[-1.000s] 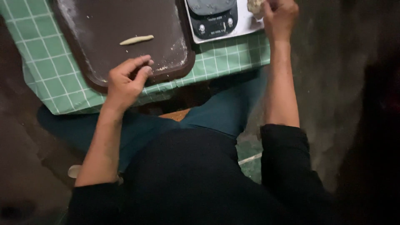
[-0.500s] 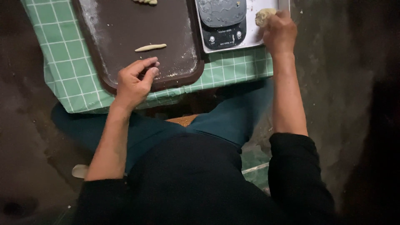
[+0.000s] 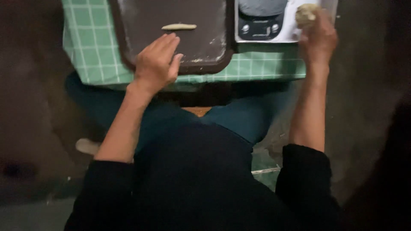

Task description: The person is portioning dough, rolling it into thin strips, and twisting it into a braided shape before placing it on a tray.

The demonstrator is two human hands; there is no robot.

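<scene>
From the head camera, your left hand [image 3: 156,64] lies flat and open on the near edge of the brown tray [image 3: 214,47], fingers spread, holding nothing. A thin rolled strip of dough [image 3: 179,27] lies on the tray just beyond your fingertips. Your right hand [image 3: 319,40] is closed on a lump of dough [image 3: 306,15] over the white scale [image 3: 265,30], possibly touching it. The dough looks soft, light and likely sticky; take it gently around the middle, without squeezing.
</scene>
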